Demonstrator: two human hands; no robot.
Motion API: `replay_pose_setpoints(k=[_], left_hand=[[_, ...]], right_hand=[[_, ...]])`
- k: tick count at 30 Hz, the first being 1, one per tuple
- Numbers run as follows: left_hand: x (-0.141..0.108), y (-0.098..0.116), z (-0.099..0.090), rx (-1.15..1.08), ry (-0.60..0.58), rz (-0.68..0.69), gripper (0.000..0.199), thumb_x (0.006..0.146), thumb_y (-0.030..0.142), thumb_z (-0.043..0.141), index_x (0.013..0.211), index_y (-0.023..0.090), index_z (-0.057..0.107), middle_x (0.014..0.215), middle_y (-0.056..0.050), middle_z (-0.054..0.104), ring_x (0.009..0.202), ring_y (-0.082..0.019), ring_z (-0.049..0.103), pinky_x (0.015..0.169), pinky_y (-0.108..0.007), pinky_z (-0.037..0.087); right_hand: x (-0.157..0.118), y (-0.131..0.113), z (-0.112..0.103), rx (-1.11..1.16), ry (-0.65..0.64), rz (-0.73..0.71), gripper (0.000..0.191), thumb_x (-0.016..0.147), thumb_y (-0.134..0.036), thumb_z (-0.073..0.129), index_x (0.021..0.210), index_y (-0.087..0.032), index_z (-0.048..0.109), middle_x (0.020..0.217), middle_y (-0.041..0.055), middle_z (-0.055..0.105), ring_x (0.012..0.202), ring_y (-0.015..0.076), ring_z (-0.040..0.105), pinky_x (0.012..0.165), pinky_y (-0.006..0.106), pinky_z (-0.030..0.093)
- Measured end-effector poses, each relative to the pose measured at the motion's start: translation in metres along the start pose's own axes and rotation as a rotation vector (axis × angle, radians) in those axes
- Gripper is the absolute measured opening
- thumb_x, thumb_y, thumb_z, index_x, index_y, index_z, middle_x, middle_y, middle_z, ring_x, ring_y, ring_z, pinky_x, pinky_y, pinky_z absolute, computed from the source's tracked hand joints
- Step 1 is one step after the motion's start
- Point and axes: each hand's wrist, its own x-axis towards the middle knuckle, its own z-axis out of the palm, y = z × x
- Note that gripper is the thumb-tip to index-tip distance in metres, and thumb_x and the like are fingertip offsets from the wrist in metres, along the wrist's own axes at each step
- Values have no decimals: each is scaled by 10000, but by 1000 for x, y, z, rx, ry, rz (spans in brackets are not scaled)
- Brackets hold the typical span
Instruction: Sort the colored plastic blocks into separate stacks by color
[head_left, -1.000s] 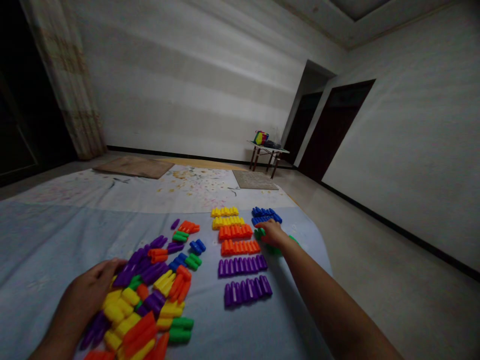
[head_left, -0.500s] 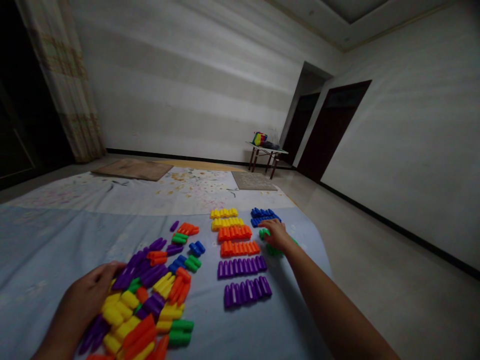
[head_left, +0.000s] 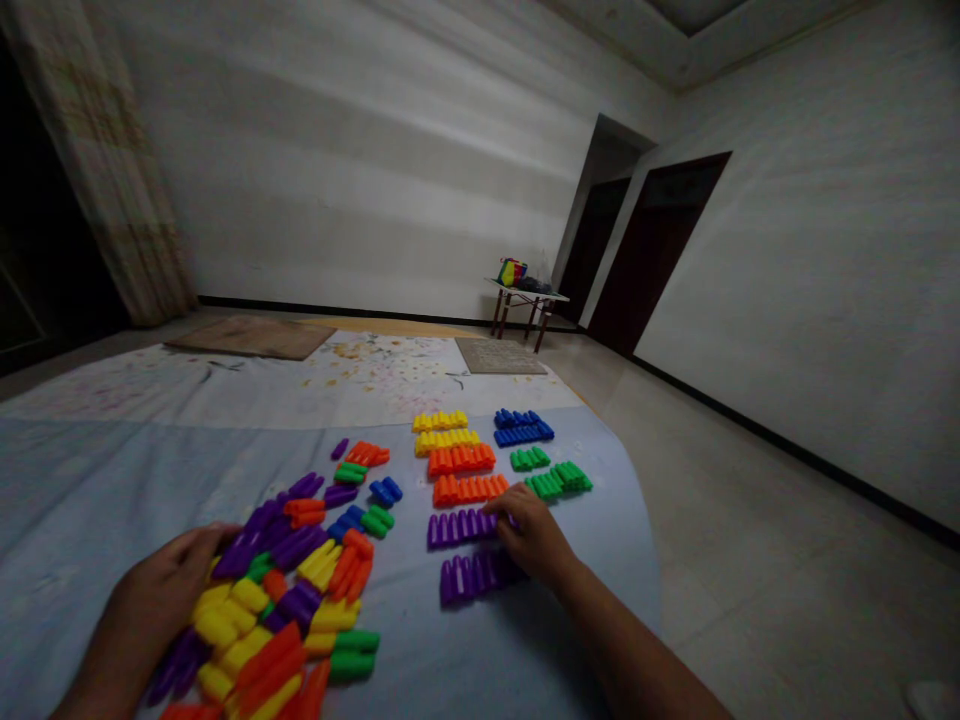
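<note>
So it's a whole bunch of chunky plastic bullet-shaped pieces [head_left: 241, 655] in yellow, orange, purple, green and blue, with a mixed heap on the left side of a pale blue cloth [head_left: 405, 610] and neat single-color rows to its right. The middle column runs yellow rows [head_left: 447, 442] at the far end, then orange rows [head_left: 461, 459], then purple rows [head_left: 456, 528] nearest; beside it sit the blue rows [head_left: 523, 431] and green rows [head_left: 558, 481]. Compared with a second ago, the right hand [head_left: 529, 532] has come back from the greens, so those are uncovered now, and it's over the right end of the purples, hiding some of them. Its fingers are bent, but I can't tell if it's gripping anything. The left hand [head_left: 166, 590] is still parked against the heap's left edge, fingertips partly hidden, so can't tell on a grip there either. The pieces look smooth and a bit shiny, rounded at the tips, many side by side in pairs or threes. The cloth's soft and slightly wrinkled, with a white floral section [head_left: 390, 370] farther off.
</note>
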Motion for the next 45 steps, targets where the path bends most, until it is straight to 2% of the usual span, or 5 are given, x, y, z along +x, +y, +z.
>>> replay_pose_setpoints(k=[11,16,24,33,45], left_hand=[[-14,14,2,-181,3,-70,375,728,461,421,806,179,656,823,-33,710,815,-186,645,693,-215,487],[-16,14,2,-202,-4,-70,380,740,467,415,799,181,658,816,-31,708,808,-182,642,703,-217,479],[-15,15,2,-223,-9,-74,379,734,467,417,808,181,655,820,-30,708,808,-183,643,717,-215,478],[-13,10,5,-197,7,-62,358,727,462,418,791,204,658,802,-13,711,799,-187,642,712,-231,480],[-14,12,2,-229,51,-85,401,727,471,414,835,170,655,856,-37,706,834,-189,637,737,-234,482]], right_hand=[[8,-93,40,1,-510,-290,309,784,-235,584,1091,-203,579,990,51,633,938,190,518,838,306,394],[3,-108,63,-131,-658,-316,394,748,-288,628,1123,-193,550,1022,78,610,915,216,527,774,304,409],[7,-91,49,-79,-607,-289,413,742,-36,502,1102,-225,569,1091,26,602,1008,181,484,879,285,354],[-2,-96,63,-192,-515,-73,437,722,-411,657,1104,-215,576,1018,72,588,951,229,522,802,322,427],[-1,-86,61,-27,-181,-133,335,751,-279,623,1072,-193,578,963,75,550,880,195,516,773,319,442]])
